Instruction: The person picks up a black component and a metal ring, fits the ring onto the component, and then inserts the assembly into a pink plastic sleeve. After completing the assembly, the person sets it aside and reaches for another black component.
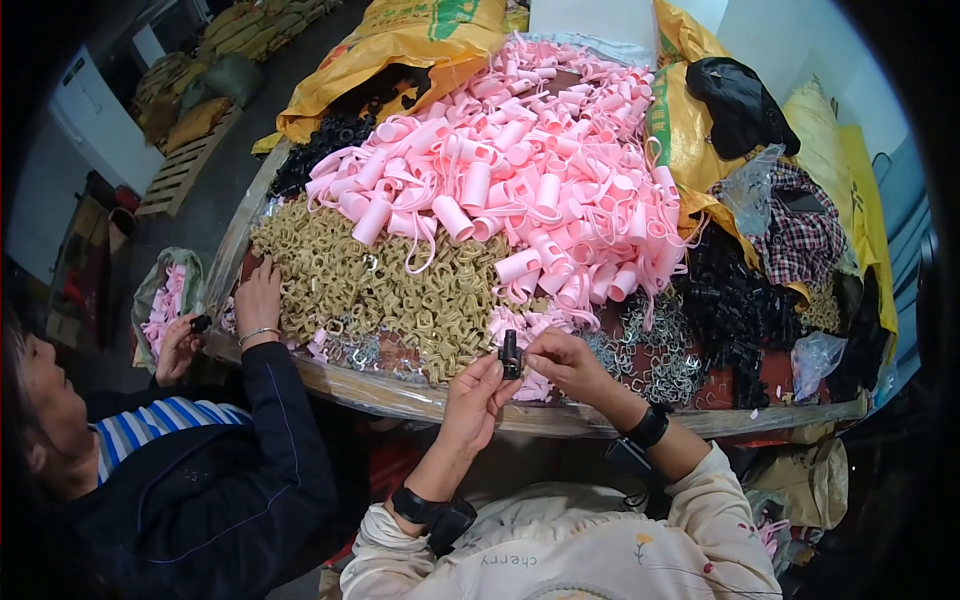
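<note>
Near the table's front edge, my left hand [473,392] grips a small black plastic part [511,356], a narrow upright piece with a wider base. My right hand [566,362] is close beside it on the right, thumb and fingers pinched together. Whatever sits in that pinch is too small or hidden to name. Just behind my hands lies a heap of pink plastic sleeves with strap loops [550,190]. Left of them spreads a pile of olive-tan ring-shaped pieces [380,285]. Metal hooks or clips [650,350] lie to the right of my right hand.
More black parts [725,300] are piled at the right, by a clear plastic bag [818,358] and checked cloth [800,225]. Yellow sacks [400,60] stand behind. On the left, a co-worker's hand [258,298] reaches into the tan pile; their other hand holds a black piece [201,323].
</note>
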{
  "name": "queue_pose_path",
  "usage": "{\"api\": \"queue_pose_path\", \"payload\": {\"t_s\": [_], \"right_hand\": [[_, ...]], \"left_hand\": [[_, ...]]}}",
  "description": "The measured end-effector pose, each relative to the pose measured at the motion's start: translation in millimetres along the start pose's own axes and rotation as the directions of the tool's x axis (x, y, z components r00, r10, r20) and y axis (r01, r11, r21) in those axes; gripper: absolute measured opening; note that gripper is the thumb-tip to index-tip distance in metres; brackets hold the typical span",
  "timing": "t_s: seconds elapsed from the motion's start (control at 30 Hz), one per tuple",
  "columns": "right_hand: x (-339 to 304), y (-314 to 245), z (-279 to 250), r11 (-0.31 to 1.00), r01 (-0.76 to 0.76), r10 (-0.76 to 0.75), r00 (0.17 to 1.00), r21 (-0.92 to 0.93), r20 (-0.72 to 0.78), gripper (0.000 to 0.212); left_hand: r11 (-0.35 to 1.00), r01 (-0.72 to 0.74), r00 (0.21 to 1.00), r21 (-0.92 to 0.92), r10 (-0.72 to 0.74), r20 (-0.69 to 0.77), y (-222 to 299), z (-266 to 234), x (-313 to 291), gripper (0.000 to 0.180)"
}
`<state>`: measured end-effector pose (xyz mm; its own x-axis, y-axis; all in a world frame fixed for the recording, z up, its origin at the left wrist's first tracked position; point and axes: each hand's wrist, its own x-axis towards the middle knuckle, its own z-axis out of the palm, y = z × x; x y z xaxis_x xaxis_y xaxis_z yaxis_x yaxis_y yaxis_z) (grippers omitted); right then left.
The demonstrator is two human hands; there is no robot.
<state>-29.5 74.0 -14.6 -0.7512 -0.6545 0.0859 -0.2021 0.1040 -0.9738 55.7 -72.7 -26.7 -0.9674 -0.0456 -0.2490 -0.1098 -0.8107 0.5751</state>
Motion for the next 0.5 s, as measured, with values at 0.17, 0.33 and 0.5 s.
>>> {"api": "queue_pose_path", "payload": {"t_s": [0.17, 0.33, 0.5], "right_hand": [[0.3, -6.7, -7.4, 0.997, 0.082, -0.082, 0.997, 0.012, -0.002, 0.007], [1.4, -31.7, -3.9, 0.972, 0.192, -0.19, 0.981, 0.136, -0.035, 0.007], [-2.4, -36.3, 0.8, 0.974, 0.215, -0.218, 0.975, 0.073, 0.034, 0.007]], "left_hand": [[0.999, 0.043, 0.999, 0.0, -0.043, 0.013, 8.2, 3.9, -2.2, 0.027], [0.997, 0.055, 0.997, 0.057, -0.052, -0.052, 9.2, 9.8, -6.9, 0.028], [0.997, 0.053, 0.996, 0.061, -0.048, -0.073, 5.8, 12.1, -14.3, 0.028]]}}
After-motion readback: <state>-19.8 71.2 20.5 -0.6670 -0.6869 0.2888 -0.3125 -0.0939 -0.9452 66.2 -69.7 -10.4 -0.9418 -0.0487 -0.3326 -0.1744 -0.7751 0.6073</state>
